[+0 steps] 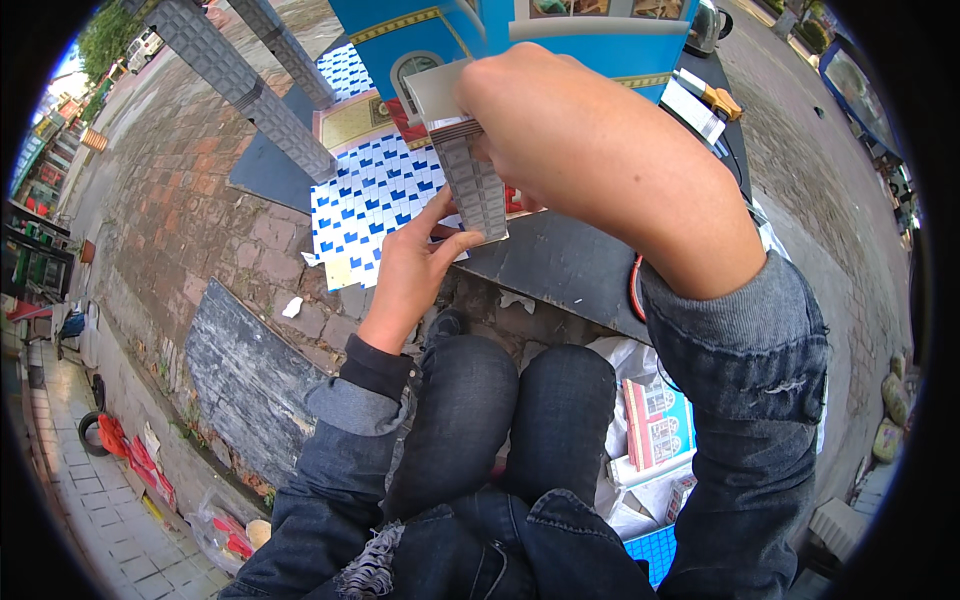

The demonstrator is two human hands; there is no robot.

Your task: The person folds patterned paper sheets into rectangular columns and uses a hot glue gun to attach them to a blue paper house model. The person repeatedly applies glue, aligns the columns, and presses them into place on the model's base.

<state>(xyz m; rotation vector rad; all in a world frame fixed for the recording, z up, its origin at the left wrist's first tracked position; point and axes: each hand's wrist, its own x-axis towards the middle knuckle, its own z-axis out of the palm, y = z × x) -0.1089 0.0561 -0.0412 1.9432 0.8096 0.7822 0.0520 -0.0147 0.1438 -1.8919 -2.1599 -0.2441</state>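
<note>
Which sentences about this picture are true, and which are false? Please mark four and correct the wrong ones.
1. The left hand touches the grey brick-patterned piece near its lower end. True.
2. The right hand rests on the person's knee. False: it is at the piece's upper part.
3. Two grey pillars stand left of the blue model building. True.
4. The blue-and-white patterned sheet lies right of both hands. False: it lies mostly to their left.

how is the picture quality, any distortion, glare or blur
Head view: straight edges bow toward the dark circular rim; head view: the sky at upper left is washed out; head view: the left hand and the grey brick-patterned column it grips look fairly sharp.
</note>
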